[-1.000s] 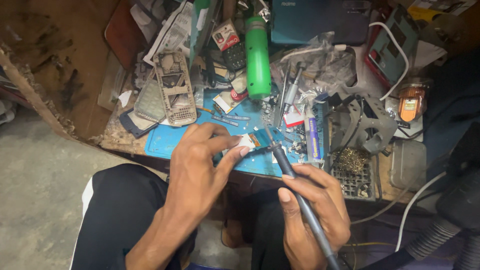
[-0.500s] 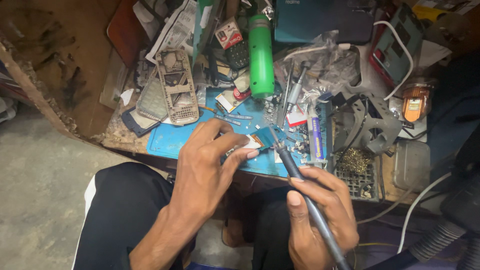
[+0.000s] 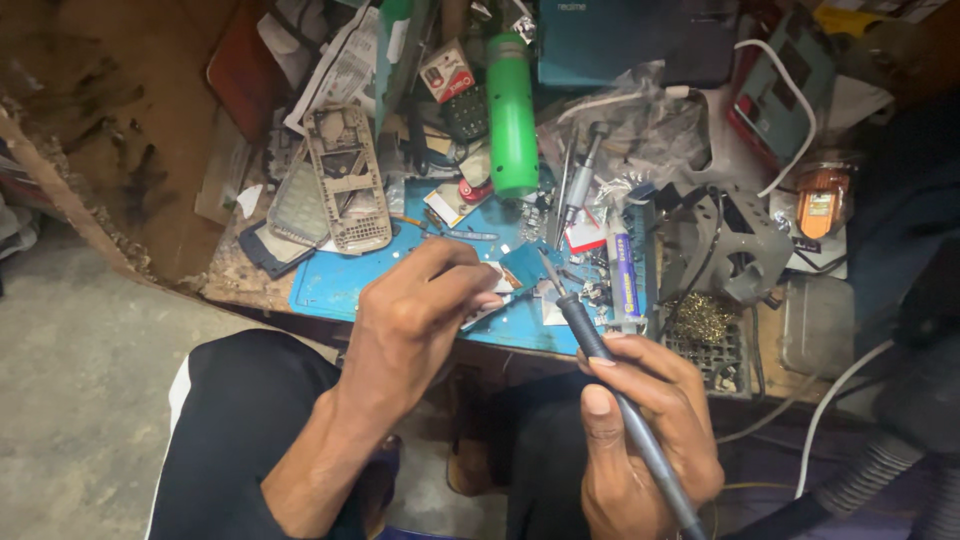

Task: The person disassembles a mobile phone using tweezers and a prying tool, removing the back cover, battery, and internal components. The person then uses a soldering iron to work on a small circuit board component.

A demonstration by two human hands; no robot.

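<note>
blue mat (image 3: 345,285) bare at left, green bottle (image 3: 512,115) and tools (image 3: 580,185) crowding behind

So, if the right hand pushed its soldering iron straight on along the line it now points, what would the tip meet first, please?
Most likely the small teal circuit board pinched by the left hand. The right hand aims the soldering iron up-left at it; depth is hard to judge, so the gap is unclear.

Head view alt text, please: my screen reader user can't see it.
A right hand holds a soldering iron to a small circuit board pinned by the left hand on a blue mat, amid cluttered phone parts.
</note>
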